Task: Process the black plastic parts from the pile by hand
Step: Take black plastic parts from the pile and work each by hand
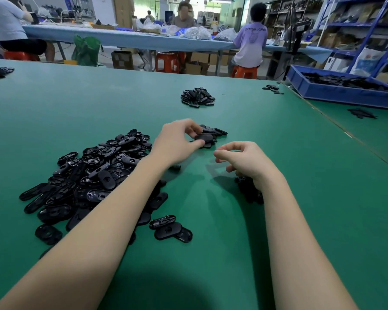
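While the left hand [179, 139] pinches one black part [203, 137] between thumb and fingertips at the centre of the frame, it holds it right over a small heap [213, 134] of like parts, just above and right of the hand. My reading is that the part is being set down there as finished work. The right hand [242, 162] hangs a little lower and to the right, fingers loosely curled with thumb near forefinger; nothing shows between them, so I take it to be empty. Under its wrist lies a dark cluster [249, 191] of parts, mostly hidden.

The main pile [94, 175] spreads over the left centre of the green table [300, 198], partly under the left forearm, with three strays [170, 229] lower down toward the middle. A farther heap [197, 97] sits in the upper middle, and a blue tray [323, 90] of dark parts stands at the upper right. Other people sit at a long bench across the top.

To do this step well, lower the part onto the small heap rather than drop it, so it does not slide off or knock others loose. Let go only once it rests. Keep the forearm lifted off the pile so parts are not dragged across the table, and keep done parts well apart from undone ones. The free right hand looks well placed to fetch the next piece.
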Demonstrator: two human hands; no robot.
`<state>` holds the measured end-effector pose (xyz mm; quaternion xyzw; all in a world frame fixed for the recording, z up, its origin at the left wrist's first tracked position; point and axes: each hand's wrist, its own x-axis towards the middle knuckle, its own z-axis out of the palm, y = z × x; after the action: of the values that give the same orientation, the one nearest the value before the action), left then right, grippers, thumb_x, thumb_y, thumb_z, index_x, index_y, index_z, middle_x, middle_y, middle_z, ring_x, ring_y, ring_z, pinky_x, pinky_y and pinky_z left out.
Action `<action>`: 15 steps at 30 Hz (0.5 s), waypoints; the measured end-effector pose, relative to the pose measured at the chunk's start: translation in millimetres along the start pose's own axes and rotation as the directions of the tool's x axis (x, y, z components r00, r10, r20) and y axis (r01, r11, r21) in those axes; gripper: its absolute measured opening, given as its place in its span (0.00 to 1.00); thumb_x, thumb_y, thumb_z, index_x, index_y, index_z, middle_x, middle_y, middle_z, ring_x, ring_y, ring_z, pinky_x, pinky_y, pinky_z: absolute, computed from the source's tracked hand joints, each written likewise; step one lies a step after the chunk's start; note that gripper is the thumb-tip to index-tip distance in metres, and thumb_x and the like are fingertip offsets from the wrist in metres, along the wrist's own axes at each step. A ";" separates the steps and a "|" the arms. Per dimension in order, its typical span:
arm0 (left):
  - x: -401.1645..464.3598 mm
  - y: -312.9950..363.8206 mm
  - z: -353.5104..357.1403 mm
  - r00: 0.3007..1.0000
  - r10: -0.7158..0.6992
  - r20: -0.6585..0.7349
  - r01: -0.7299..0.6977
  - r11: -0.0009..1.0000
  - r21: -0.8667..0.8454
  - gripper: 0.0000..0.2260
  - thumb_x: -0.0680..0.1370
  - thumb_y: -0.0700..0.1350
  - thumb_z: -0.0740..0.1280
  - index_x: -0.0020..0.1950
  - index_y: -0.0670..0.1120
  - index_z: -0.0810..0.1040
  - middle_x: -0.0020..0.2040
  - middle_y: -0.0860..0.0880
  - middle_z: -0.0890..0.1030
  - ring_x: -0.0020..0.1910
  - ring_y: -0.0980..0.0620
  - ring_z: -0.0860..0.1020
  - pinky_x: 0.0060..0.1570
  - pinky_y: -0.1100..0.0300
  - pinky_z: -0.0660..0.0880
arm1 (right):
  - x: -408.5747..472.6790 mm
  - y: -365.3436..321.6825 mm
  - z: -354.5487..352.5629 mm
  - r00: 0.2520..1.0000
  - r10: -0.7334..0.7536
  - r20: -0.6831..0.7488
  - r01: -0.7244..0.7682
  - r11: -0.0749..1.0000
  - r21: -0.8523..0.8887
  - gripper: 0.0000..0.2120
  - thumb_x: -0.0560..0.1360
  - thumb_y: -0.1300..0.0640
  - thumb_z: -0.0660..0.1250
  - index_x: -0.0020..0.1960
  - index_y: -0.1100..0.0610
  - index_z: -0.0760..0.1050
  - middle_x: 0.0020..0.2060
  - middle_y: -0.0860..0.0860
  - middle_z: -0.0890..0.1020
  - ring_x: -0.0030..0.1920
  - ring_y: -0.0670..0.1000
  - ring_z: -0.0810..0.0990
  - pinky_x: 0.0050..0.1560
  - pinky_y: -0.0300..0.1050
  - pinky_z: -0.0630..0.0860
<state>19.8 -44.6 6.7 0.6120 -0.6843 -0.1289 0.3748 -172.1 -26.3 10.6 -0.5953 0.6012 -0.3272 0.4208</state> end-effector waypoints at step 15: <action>63.8 19.3 23.4 0.949 -0.314 0.033 0.310 0.946 0.095 0.06 0.76 0.46 0.72 0.40 0.54 0.81 0.52 0.53 0.83 0.52 0.50 0.81 0.47 0.60 0.73 | 1.6 1.4 4.1 0.997 0.031 0.072 -0.027 0.998 -0.052 0.04 0.74 0.51 0.73 0.46 0.51 0.82 0.35 0.43 0.87 0.24 0.40 0.77 0.22 0.29 0.66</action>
<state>-8.3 -106.6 25.6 0.7251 -0.5928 -0.1708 0.3059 -169.0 -27.3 7.4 -0.6086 0.6024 -0.2836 0.4316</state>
